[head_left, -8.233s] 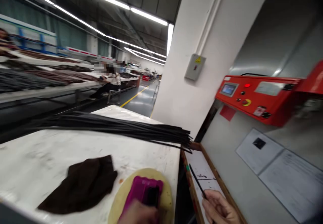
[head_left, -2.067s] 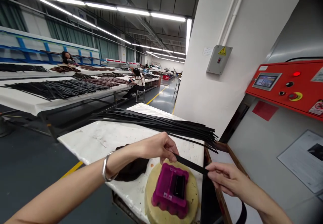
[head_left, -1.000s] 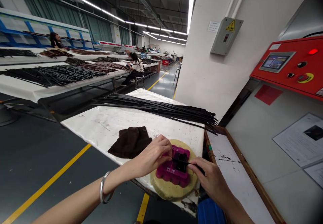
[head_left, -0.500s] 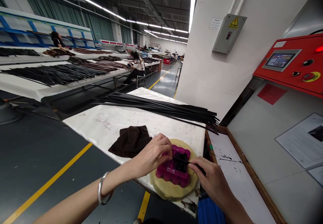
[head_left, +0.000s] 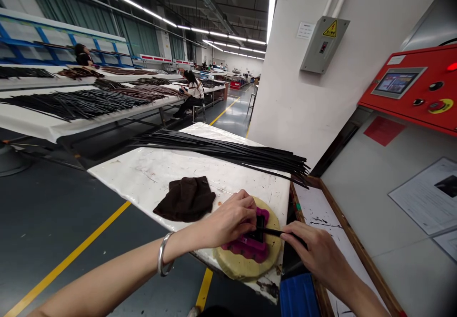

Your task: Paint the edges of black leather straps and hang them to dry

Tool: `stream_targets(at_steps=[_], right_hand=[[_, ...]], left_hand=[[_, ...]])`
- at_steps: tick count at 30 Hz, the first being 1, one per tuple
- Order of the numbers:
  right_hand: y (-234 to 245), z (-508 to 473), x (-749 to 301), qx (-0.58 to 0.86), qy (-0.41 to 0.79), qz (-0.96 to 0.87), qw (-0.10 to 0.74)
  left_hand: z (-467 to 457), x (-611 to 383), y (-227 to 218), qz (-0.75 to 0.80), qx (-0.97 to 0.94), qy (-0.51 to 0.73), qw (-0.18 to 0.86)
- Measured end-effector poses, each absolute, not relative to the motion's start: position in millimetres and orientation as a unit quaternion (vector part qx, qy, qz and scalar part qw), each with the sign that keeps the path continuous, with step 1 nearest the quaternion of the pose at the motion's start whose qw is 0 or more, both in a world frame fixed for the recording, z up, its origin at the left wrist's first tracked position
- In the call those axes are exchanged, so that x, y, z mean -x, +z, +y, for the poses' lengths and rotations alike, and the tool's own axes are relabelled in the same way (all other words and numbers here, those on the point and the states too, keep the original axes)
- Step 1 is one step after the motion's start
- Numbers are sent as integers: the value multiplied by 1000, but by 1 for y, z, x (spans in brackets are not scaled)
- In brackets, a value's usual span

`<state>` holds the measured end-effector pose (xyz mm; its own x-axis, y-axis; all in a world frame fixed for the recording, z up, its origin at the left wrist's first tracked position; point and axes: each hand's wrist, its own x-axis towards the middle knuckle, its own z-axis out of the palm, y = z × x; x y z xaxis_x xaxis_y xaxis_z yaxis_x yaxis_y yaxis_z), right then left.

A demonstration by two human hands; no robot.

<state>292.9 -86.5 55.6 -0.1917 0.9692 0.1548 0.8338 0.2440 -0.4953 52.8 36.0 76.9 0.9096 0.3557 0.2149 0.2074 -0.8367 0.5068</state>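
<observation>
A narrow black strap runs across the magenta block, level with its dark recess. My left hand, fingers closed, pinches the strap's left end over the block. The right end is gripped between the thumb and fingers of my right hand, just past the pad's edge. Under the block lies a round yellow pad at the corner of the white table. My left hand hides much of the block and the strap's tip.
A crumpled dark brown cloth lies left of the pad. Behind it stretches a bundle of black straps. To the right stand a wood-edged white surface and a red control panel. A person sits at a far table.
Both hands have moved right along with the strap. My left hand now covers more of the magenta block, and my right hand is farther off the pad.
</observation>
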Motion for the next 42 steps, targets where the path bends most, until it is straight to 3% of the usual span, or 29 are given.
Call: stream_targets(at_steps=[11, 17, 22, 26, 31, 35, 38, 42], right_hand=[[125, -69, -293, 542, -47, -838, 52], [135, -60, -282, 456, -121, -880, 55], [142, -65, -284, 489, -128, -862, 44], [142, -74, -301, 513, -40, -851, 108], [108, -79, -306, 431, -40, -848, 305], [76, -79, -291, 423, -19, -814, 397], [59, -77, -281, 458, 22, -774, 437], [42, -73, -272, 498, 109, -736, 446]], left_hand=[[37, -64, 83, 128, -952, 159, 227], [34, -72, 75, 131, -956, 158, 210], [38, -84, 76, 130, -944, 171, 251], [55, -84, 94, 104, -886, 164, 421], [77, -77, 119, 92, -808, 49, 580], [89, -62, 135, 123, -842, 39, 524], [98, -43, 137, 243, -838, 177, 455], [100, -12, 107, 361, -749, 342, 438]])
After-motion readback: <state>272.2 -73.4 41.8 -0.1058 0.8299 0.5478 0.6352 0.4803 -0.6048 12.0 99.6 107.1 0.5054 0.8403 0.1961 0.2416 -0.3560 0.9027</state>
